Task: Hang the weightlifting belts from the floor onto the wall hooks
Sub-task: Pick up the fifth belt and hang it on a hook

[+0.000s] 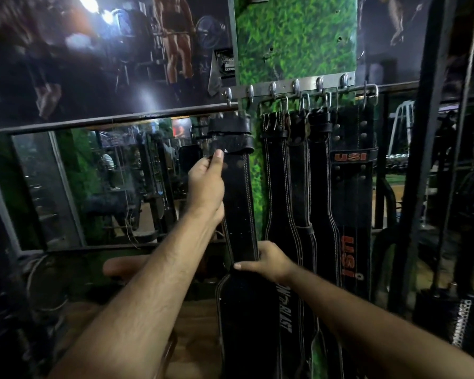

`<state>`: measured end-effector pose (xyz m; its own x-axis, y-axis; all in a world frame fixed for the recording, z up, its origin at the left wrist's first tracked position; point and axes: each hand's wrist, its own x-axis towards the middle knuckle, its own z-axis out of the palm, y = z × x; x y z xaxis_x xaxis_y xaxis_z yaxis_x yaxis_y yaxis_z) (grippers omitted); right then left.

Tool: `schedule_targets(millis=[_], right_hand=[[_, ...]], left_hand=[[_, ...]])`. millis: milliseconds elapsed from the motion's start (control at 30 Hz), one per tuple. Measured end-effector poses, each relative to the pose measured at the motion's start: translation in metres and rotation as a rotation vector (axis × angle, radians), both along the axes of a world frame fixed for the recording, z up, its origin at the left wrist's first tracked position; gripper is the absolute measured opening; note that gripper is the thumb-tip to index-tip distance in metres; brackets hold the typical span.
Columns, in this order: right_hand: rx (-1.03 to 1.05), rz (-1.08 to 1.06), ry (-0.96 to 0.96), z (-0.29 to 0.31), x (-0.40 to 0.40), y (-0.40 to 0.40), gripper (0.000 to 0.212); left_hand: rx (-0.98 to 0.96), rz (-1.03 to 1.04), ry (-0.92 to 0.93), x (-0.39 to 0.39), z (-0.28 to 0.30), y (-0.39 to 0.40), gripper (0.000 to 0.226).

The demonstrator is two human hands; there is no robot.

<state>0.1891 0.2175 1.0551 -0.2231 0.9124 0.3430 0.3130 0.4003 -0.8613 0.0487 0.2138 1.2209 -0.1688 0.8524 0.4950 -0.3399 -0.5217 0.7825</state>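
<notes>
Two hands on one black belt (pixel 238 203): left hand (pixel 207 184) pinches its top, right hand (pixel 268 259) grips mid-strap. Next, probably: lift buckle onto a free hook (pixel 228 95) at hook rail's (pixel 307 84) left end.

This is a gym. Leather weightlifting belts (pixel 298 187) hang from a metal hook rail (pixel 293 87) on a grass-patterned wall panel (pixel 296 36). Bodybuilder posters (pixel 173 36) cover the wall above, and a mirror (pixel 115 181) beside the belts reflects exercise machines.
</notes>
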Motion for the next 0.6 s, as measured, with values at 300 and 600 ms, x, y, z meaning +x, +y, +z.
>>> schedule_targets(millis=[300, 600], right_hand=[[0.197, -0.068, 0.151, 0.037, -0.029, 0.001, 0.022], [-0.029, -0.124, -0.247, -0.019, 0.006, 0.014, 0.026]], left_hand=[[0.003, 0.048, -0.053, -0.006, 0.015, 0.01, 0.025], [-0.075, -0.022, -0.051, -0.007, 0.007, 0.02, 0.021]])
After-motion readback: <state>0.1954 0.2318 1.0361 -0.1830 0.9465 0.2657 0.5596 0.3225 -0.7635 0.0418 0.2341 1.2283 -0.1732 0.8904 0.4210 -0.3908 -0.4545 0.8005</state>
